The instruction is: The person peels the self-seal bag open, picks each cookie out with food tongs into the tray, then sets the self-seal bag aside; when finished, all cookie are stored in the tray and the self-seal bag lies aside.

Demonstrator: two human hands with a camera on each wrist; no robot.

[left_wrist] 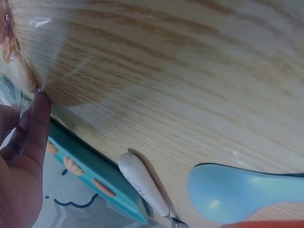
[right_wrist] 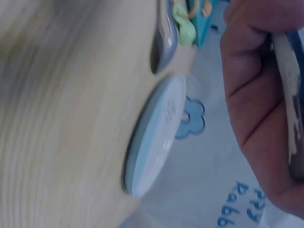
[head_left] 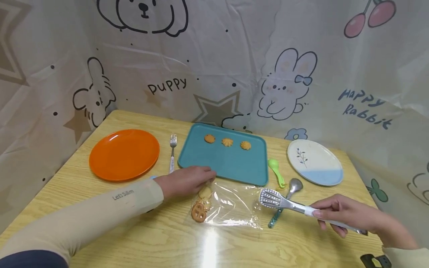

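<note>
My left hand (head_left: 187, 180) pinches the upper left edge of a clear plastic bag (head_left: 231, 208) that lies on the table. Inside the bag's left end are a pretzel-shaped cookie (head_left: 199, 212) and a pale cookie (head_left: 205, 192). In the left wrist view, the left fingers (left_wrist: 37, 128) meet the thumb at the film. My right hand (head_left: 346, 214) grips metal tongs (head_left: 291, 205), their perforated head pointing left beside the bag's right end. Just behind the bag, a teal tray (head_left: 228, 163) bears a row of three cookies (head_left: 227, 142).
An orange plate (head_left: 124, 154) and a fork (head_left: 172, 152) lie on the left. A light blue spoon (left_wrist: 223, 190) sits near the left forearm. Right of the tray are a green spoon (head_left: 276, 172), a metal spoon (head_left: 295, 186) and a white-and-blue plate (head_left: 315, 162). A printed curtain (head_left: 214, 56) hangs behind.
</note>
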